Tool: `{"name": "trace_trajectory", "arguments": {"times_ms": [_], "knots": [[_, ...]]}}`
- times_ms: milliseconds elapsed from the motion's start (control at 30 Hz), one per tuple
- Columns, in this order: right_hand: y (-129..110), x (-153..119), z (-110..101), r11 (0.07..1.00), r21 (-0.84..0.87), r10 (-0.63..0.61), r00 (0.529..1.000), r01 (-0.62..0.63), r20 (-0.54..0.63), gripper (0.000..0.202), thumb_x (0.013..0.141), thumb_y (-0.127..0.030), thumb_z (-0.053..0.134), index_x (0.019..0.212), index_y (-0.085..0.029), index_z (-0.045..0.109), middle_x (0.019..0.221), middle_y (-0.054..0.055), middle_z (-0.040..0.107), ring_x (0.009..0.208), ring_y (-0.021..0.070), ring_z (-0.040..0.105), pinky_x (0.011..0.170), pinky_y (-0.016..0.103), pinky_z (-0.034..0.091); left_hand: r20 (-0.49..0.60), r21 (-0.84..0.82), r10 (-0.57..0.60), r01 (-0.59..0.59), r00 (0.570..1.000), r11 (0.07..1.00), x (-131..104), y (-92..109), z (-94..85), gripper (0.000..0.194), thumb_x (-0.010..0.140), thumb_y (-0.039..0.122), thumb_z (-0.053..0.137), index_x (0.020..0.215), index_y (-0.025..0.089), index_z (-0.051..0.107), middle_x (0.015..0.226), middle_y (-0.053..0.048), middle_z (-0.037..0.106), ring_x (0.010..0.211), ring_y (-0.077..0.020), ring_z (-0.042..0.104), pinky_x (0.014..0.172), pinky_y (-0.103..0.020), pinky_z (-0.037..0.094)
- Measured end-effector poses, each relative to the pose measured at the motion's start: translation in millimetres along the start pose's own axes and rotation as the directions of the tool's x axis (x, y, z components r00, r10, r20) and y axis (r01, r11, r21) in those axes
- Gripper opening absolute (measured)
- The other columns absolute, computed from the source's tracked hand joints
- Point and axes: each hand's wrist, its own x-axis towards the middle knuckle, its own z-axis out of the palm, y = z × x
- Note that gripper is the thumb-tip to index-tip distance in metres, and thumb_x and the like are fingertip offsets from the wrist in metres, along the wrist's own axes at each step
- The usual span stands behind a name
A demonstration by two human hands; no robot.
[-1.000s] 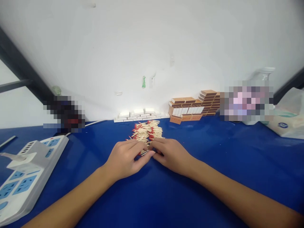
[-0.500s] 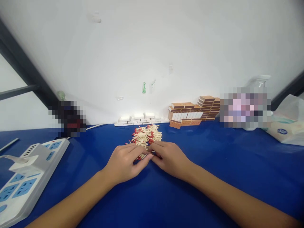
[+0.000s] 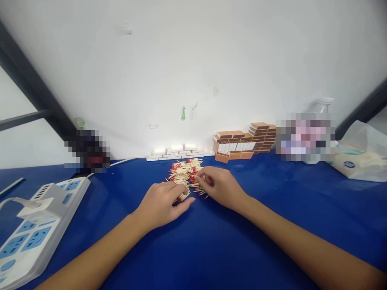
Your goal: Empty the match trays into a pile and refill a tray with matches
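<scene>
Just below the centre of the frame, I see the matches [image 3: 180, 173] in a loose pile on the blue table [image 3: 193, 249], red heads pointing several ways. The left hand [image 3: 161, 205] is at the pile's lower-left edge: fingers curled over the matches, thumb and forefinger parted. What lies under the palm I cannot tell. The right hand [image 3: 222, 187] is at the pile's right edge, apart from the left, thumb and forefinger tips close together over the matches; whether they pinch one, I cannot tell. A few matches lie just below it.

Behind the pile, along the foot of the wall [image 3: 242, 52], I note white trays [image 3: 179, 154] stacked low, and right of them brown matchboxes [image 3: 263, 137], stacked higher at their right end. Far left: a power strip [image 3: 69, 197], tilted across the frame, with a white adapter [image 3: 45, 201] plugged in. Far right: a tissue pack [image 3: 361, 163]. Blurred patches hide two objects, one on either side.
</scene>
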Motion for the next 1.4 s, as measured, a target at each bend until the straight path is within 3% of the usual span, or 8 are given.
{"name": "trace_trajectory", "arguments": {"times_ms": [167, 300, 600, 733, 833, 1000, 1200, 1400], "knots": [[-8.3, -5.0, -0.5, 0.999, 0.038, -0.033, 0.999, 0.032, 0.025, 0.015, 0.099, -0.024, 0.058, 0.087, -0.019, 0.066, 0.067, -0.003, 0.054, 0.06, 0.0111, 0.046, 0.06, 0.025, 0.033, -0.001, -0.018, 0.024, -0.024, 1.0, 1.0, 0.0, -1.5, 0.0, 0.043, 0.096, 0.056, 0.065, 0.077, 0.019, 0.055, 0.059, 0.006, 0.055, 0.049, -0.0096, 0.051, 0.051, -0.025, 0.035], [-4.8, 3.0, -2.7, 0.999, 0.029, -0.027, 0.999, 0.028, -0.038, 0.017, 0.099, -0.028, 0.058, 0.088, -0.019, 0.067, 0.067, -0.002, 0.055, 0.06, 0.0115, 0.048, 0.061, 0.025, 0.035, 0.003, 0.023, 0.02, -0.021, 1.0, 1.0, 0.9, -2.7, -0.5, 0.043, 0.098, 0.055, 0.062, 0.075, 0.019, 0.055, 0.059, 0.005, 0.056, 0.05, -0.0106, 0.052, 0.052, -0.026, 0.035], [38.2, 94.1, -4.8, 0.967, -0.234, 0.084, 0.994, -0.097, -0.064, 0.025, 0.097, -0.027, 0.062, 0.119, -0.017, 0.067, 0.091, 0.005, 0.069, 0.079, 0.018, 0.06, 0.074, 0.029, 0.039, -0.049, 0.139, 0.077, -0.07, 0.996, 0.988, 2.0, -5.7, -4.8, 0.039, 0.102, 0.047, 0.058, 0.076, 0.019, 0.06, 0.062, 0.001, 0.063, 0.056, -0.0136, 0.058, 0.055, -0.028, 0.039], [44.3, 112.6, 2.6, 0.931, -0.351, 0.115, 0.993, -0.103, 0.014, 0.02, 0.1, -0.027, 0.058, 0.111, -0.016, 0.071, 0.101, 0.009, 0.069, 0.086, 0.0193, 0.061, 0.076, 0.03, 0.039, -0.058, 0.158, 0.087, -0.076, 0.995, 0.984, 1.4, -7.2, -4.8, 0.037, 0.102, 0.046, 0.059, 0.078, 0.018, 0.061, 0.061, 0.001, 0.063, 0.055, -0.0142, 0.059, 0.054, -0.028, 0.039], [40.1, 114.4, 6.0, 0.919, -0.381, 0.123, 0.992, -0.102, 0.032, 0.023, 0.103, -0.027, 0.052, 0.101, -0.016, 0.073, 0.103, 0.01, 0.068, 0.086, 0.0193, 0.062, 0.074, 0.03, 0.038, -0.066, 0.16, 0.096, -0.084, 0.993, 0.984, 0.9, -7.3, -3.9, 0.037, 0.102, 0.046, 0.059, 0.078, 0.018, 0.062, 0.062, 0.0, 0.064, 0.055, -0.0144, 0.059, 0.053, -0.028, 0.04], [28.4, 111.3, 4.4, 0.901, -0.424, 0.131, 0.989, -0.09, 0.068, 0.025, 0.104, -0.034, 0.054, 0.105, -0.018, 0.074, 0.108, 0.01, 0.066, 0.089, 0.0201, 0.063, 0.073, 0.031, 0.038, -0.071, 0.173, 0.1, -0.086, 0.992, 0.981, 0.6, -7.5, -3.4, 0.037, 0.102, 0.046, 0.059, 0.077, 0.018, 0.062, 0.062, 0.0, 0.065, 0.055, -0.0144, 0.06, 0.053, -0.028, 0.04], [22.1, 114.5, 0.9, 0.872, -0.486, 0.146, 0.98, -0.063, 0.135, 0.023, 0.105, -0.028, 0.054, 0.107, -0.017, 0.074, 0.114, 0.012, 0.063, 0.086, 0.0202, 0.063, 0.067, 0.031, 0.035, -0.077, 0.169, 0.095, -0.081, 0.993, 0.982, 0.5, -8.2, -3.7, 0.036, 0.102, 0.047, 0.059, 0.081, 0.018, 0.064, 0.063, -0.001, 0.067, 0.056, -0.0151, 0.062, 0.054, -0.028, 0.041], [3.7, 85.1, -22.9, 0.897, -0.441, 0.008, 0.998, 0.021, 0.063, 0.021, 0.105, -0.025, 0.051, 0.105, -0.015, 0.07, 0.111, 0.012, 0.062, 0.086, 0.0204, 0.06, 0.073, 0.032, 0.04, -0.193, 0.21, 0.02, 0.021, 0.981, 0.977, 1.7, -8.5, -4.8, 0.025, 0.1, 0.041, 0.062, 0.093, 0.017, 0.066, 0.069, -0.001, 0.07, 0.059, -0.0164, 0.067, 0.054, -0.029, 0.04]]}}
